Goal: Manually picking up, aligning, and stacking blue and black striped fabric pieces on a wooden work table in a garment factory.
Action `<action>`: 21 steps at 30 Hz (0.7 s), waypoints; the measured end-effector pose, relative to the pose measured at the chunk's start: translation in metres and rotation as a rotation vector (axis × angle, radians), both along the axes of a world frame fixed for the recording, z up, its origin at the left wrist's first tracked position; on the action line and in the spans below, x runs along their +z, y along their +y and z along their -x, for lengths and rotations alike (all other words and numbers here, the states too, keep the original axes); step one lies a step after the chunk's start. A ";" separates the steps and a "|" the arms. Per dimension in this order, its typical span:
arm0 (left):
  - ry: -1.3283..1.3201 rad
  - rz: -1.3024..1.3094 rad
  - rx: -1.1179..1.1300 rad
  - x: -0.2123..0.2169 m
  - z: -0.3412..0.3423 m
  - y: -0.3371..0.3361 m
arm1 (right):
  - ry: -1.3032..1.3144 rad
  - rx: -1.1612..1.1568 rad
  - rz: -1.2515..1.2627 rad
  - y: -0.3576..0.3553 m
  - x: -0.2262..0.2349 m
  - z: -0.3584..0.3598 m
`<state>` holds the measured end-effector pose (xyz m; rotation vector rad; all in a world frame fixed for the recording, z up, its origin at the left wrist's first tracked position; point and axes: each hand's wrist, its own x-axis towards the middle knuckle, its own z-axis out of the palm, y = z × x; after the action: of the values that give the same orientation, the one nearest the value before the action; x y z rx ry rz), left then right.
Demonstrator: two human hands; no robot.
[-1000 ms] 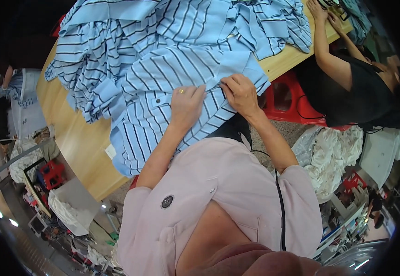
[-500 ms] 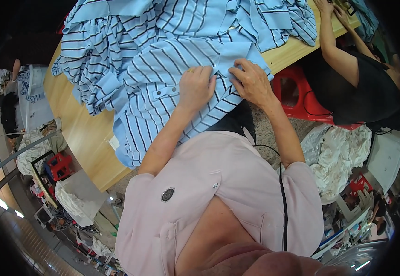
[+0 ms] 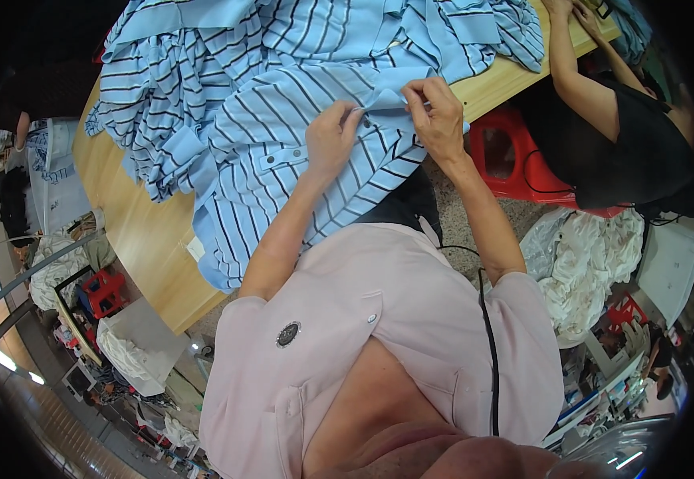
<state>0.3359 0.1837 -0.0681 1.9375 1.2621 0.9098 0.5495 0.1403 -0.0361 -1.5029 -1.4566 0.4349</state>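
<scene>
A light blue polo shirt (image 3: 283,120) with dark and white stripes lies spread over the near edge of the table, its lower part toward my lap. My left hand (image 3: 333,142) pinches the near edge of its plain blue collar (image 3: 387,92). At the collar's right end my right hand (image 3: 440,120) grips the fabric between thumb and fingers. Between the hands the collar edge is lifted a little, and a dark button (image 3: 366,124) shows just below it. Left of my left hand lies a buttoned tab (image 3: 281,160). My fingertips partly hide the cloth they hold.
More striped blue garments (image 3: 163,88) are heaped across the wooden table (image 3: 135,239). To the right, a co-worker in black (image 3: 578,144) works at the table corner, near a red stool (image 3: 495,160). A bag of white cloth (image 3: 590,271) stands below.
My hands have moved slightly apart and raised the collar edge, baring a button beneath it. My right hand has shifted up a little, its fingers now pinched together.
</scene>
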 end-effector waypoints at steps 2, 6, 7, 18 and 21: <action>0.001 -0.032 0.009 -0.004 0.001 -0.002 | 0.163 0.011 -0.027 0.005 0.007 0.006; -0.018 -0.014 0.052 -0.004 0.000 -0.001 | -0.299 0.352 -0.081 -0.008 -0.009 0.012; -0.022 -0.017 0.056 -0.003 0.000 0.000 | -0.303 0.356 -0.083 -0.007 -0.012 0.014; 0.072 -0.129 -0.016 -0.015 0.004 -0.003 | -0.598 0.384 -0.181 0.005 -0.041 0.025; 0.071 -0.172 -0.022 -0.016 0.008 -0.004 | -0.595 0.342 -0.195 0.006 -0.044 0.029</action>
<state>0.3282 0.1797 -0.0838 2.1293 1.2350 0.9742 0.5203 0.1462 -0.0796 -1.2799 -2.1704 0.0294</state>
